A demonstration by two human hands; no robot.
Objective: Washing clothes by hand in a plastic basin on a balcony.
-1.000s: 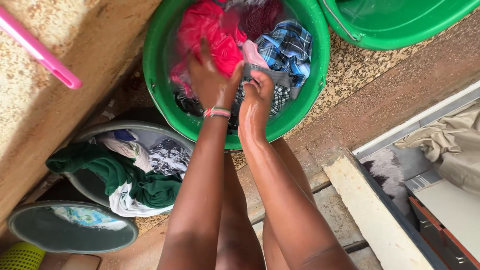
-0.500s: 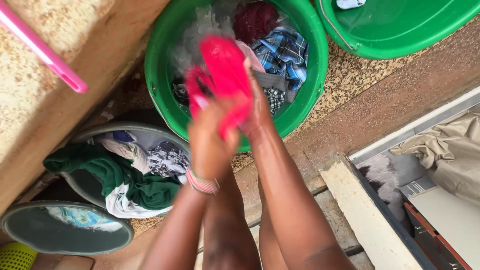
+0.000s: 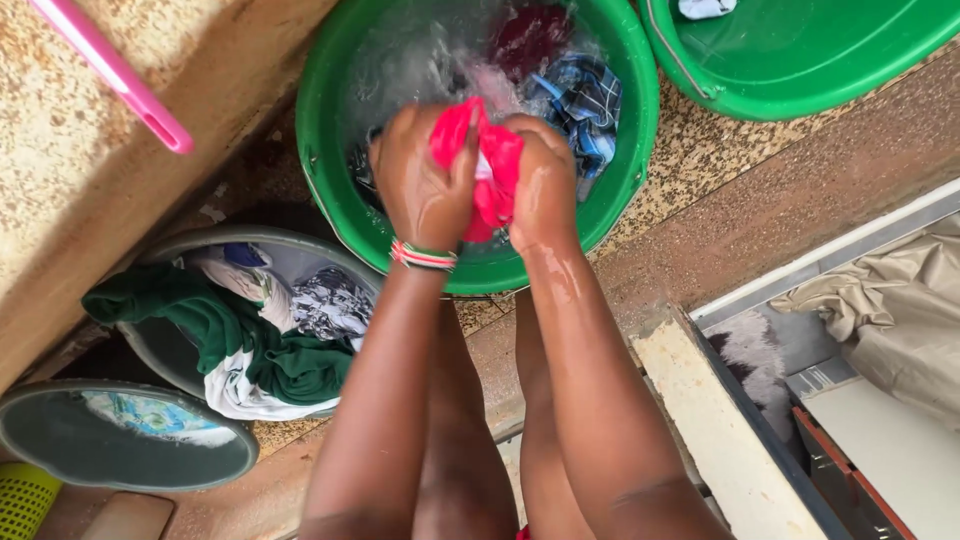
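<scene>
Both my hands grip a bunched red garment (image 3: 487, 160) above the near side of a green basin (image 3: 330, 90). My left hand (image 3: 418, 185), with a striped bracelet at the wrist, squeezes its left end. My right hand (image 3: 545, 180) clamps the right end, knuckles close to the left hand. The basin holds soapy water and more laundry: a blue plaid shirt (image 3: 580, 100) and a dark maroon cloth (image 3: 528, 32). Both forearms are wet.
A second green basin (image 3: 800, 60) sits at the top right. To the left, a grey basin (image 3: 170, 262) holds a dark green garment (image 3: 215, 325) and white clothes. A round grey lid (image 3: 60, 450), a pink handle (image 3: 115, 75) and a beige cloth (image 3: 890, 310) are nearby.
The red garment was lifted out of the water and stretched between my hands, then lowered again; now it is bunched tight between both fists over the basin.
</scene>
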